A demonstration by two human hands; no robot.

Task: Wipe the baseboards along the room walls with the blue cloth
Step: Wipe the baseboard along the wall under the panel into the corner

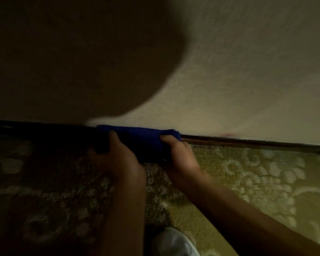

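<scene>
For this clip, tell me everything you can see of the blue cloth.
The blue cloth is deep blue and looks like soft terry or microfibre, bunched into a long horizontal roll. It lies against the dark baseboard where the pale wall meets the patterned carpet. The left hand grips its left end, the right hand its right end, thumbs on top. Its left part is in shadow.

Both forearms reach forward and down, converging toward the far side. Left hand (118, 159): fingers curled, thumb on top, gripping the left end of the blue cloth (139, 139). Right hand (181, 157): thumb on top, fingers wrapped under, gripping the right end. Hands sit near each other, knuckles toward the viewer. Image blurred; individual fingers indistinct.
</scene>
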